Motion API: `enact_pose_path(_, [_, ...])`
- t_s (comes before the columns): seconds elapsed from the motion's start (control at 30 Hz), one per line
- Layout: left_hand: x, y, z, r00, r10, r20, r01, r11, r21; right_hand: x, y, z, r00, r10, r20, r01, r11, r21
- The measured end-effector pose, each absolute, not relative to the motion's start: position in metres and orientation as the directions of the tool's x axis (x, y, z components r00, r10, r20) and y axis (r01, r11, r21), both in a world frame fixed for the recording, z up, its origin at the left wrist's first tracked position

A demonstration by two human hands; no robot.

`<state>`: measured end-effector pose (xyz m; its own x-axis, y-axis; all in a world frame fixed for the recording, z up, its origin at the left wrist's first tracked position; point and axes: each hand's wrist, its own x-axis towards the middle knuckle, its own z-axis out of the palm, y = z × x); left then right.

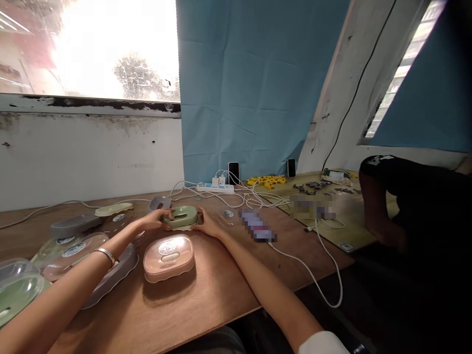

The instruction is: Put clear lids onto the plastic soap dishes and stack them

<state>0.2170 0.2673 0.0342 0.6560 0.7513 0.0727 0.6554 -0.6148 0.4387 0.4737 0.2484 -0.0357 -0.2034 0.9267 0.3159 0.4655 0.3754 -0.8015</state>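
Note:
A green oval soap box (181,217) rests on the wooden table (206,295), held from both sides. My left hand (155,221) grips its left end and my right hand (207,224) grips its right end. Just in front of it stands a closed pink soap box (168,258) with a clear lid. A silver bracelet sits on my left wrist.
Several clear lids and grey and green trays (73,246) lie at the left. A white power strip (216,187) with cables, two upright phones and yellow pieces (267,181) are at the back. Another person in black (413,206) leans over the table at the right.

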Motion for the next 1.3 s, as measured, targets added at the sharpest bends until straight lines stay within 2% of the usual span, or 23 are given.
enact_pose_path(0.2, [0.201,0.271,0.035,0.64,0.768,0.024,0.687,-0.585,0.43,0.482,0.246,-0.032,-0.228,0.924,0.306,0.49,0.381,-0.784])
enact_pose_path(0.63, [0.235,0.277,0.028,0.538,0.838,0.09,0.751,-0.525,0.401,0.479,0.238,-0.023,-0.235,0.923,0.305,0.488,0.383,-0.784])
enact_pose_path(0.87, [0.241,0.284,0.037,0.509,0.86,0.036,0.803,-0.49,0.338,0.479,0.238,-0.023,-0.211,0.932,0.296,0.452,0.361,-0.816])
enact_pose_path(1.13, [0.254,0.283,0.048,0.55,0.834,-0.049,0.816,-0.524,0.245,0.475,0.237,-0.024,-0.195,0.938,0.287,0.385,0.342,-0.857])
enact_pose_path(1.3, [0.261,0.277,0.049,0.584,0.807,-0.088,0.797,-0.548,0.255,0.468,0.237,-0.028,-0.168,0.944,0.284,0.35,0.326,-0.878])
